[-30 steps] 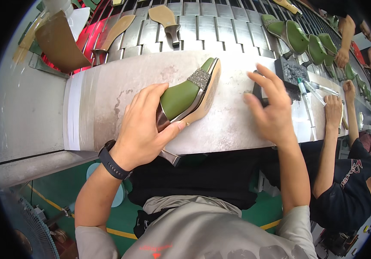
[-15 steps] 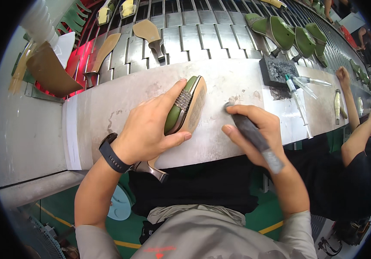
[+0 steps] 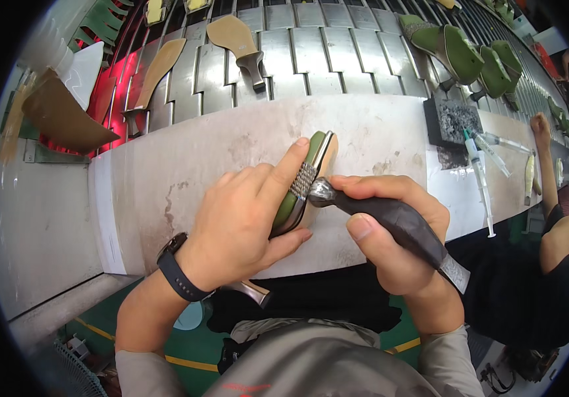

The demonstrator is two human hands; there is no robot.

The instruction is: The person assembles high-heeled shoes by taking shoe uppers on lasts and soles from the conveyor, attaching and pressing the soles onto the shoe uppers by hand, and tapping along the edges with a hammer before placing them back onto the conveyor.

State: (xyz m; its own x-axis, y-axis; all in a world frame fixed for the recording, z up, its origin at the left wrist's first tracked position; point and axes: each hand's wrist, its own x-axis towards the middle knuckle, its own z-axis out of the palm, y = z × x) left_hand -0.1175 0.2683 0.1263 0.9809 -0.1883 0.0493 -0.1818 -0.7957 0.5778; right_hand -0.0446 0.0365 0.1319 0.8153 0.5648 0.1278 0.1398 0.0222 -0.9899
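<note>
My left hand, with a dark watch on its wrist, is wrapped over a green high-heeled sandal. The sandal lies tilted on its side, its tan sole facing right and a glittering woven band across its upper. Its metallic heel sticks out below my left wrist, past the near table edge. In my right hand is a short, hammer-like tool with a dark grip and a silvery tail end. The tool's rounded metal head meets the sandal at the edge of the sole, beside the band.
A pale worktable borders a slatted metal conveyor carrying heeled soles and green sandals. On the right are a black block and several syringes. A co-worker's arm rests beyond them. Left stands a brown curved sheet.
My right hand has brought the tool leftward, from over the bare table to the sandal's sole edge. The sandal stays in my left hand; the whole view has shifted slightly.
</note>
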